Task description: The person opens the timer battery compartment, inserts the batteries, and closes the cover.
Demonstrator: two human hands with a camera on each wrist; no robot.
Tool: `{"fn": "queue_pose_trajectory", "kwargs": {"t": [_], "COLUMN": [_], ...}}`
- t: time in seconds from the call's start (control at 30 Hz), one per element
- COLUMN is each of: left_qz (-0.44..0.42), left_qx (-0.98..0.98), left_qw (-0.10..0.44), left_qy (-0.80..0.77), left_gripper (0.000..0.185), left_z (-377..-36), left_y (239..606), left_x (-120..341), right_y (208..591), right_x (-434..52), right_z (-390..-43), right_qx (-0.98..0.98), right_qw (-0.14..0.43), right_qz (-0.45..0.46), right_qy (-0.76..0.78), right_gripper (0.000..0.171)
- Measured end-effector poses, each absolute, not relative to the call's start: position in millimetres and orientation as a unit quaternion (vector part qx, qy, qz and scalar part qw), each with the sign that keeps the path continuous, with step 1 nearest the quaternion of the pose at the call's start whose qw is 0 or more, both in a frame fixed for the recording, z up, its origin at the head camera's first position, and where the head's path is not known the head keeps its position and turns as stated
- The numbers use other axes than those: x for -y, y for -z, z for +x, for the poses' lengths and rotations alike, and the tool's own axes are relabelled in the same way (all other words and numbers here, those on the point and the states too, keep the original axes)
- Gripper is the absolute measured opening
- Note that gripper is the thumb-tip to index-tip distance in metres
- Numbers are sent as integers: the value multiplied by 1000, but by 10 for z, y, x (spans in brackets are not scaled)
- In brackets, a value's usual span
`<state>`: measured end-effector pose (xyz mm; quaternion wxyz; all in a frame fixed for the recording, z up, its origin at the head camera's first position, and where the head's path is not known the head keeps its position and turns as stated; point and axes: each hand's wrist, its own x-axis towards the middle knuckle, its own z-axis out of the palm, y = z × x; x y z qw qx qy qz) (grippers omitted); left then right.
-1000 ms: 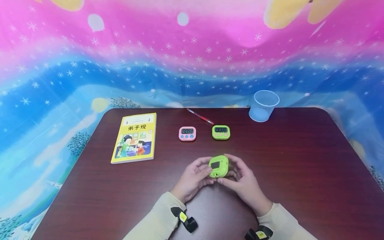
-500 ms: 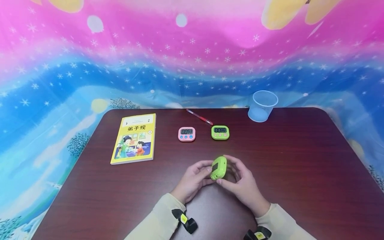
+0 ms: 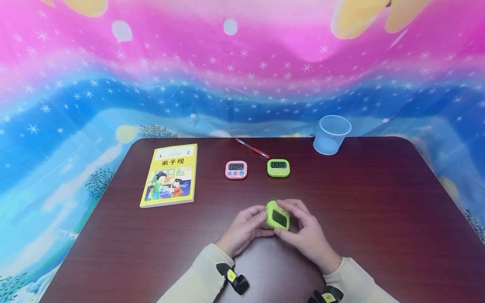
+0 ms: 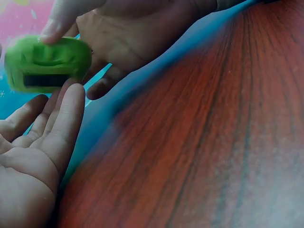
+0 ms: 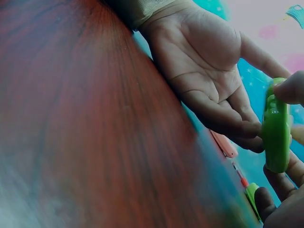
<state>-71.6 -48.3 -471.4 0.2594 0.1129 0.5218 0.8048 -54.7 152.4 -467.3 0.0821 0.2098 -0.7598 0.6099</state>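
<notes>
A lime green digital timer [image 3: 275, 216] is held between both hands above the near middle of the table, a dark rectangular panel facing the head camera. My left hand [image 3: 242, 231] pinches its left edge between thumb and fingers. From the right, my right hand [image 3: 311, 237] grips it, thumb along the near side and fingers over the far side. In the left wrist view the held timer [image 4: 47, 64] shows its dark panel. The right wrist view has that timer [image 5: 275, 128] edge-on, with the left hand's palm [image 5: 199, 66] beside it.
Farther back on the dark wooden table [image 3: 363, 198] lie a pink timer [image 3: 236, 170], a second green timer [image 3: 278, 168] reading zeros and a red pen [image 3: 252, 148]. A yellow book [image 3: 169, 175] lies left. A clear plastic cup [image 3: 329, 139] stands at the back right.
The held timer has been turned in the fingers, so a different side with a dark panel now faces the head camera. My right fingers have shifted over it. The pink timer's reading has changed.
</notes>
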Motion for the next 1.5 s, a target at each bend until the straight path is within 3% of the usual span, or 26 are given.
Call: {"fn": "queue_pose_trajectory", "kwargs": {"t": [0.17,0.7,1.3,1.5], "left_qz": [99,39,73,77], "left_qx": [-525,-525,-568,-578], "left_qw": [263,220,218,222], "left_qy": [-803,-821,-790,-781], "left_gripper": [48,44,64,55], "left_z": [-727,-767,-740,-741], "left_y": [4724,4774,4731,4722], "left_x": [481,486,472,462], "right_y": [4674,4743,4727,4704], "right_x": [-1530,-1625,-1660,-1656], "right_z": [-543,-645,-642,-638], "right_qx": [785,744,716,698], "right_qw": [75,13,-10,-10], "right_qz": [197,150,88,86], "right_qy": [-582,-651,-692,-711], "right_gripper": [63,76,41,33]}}
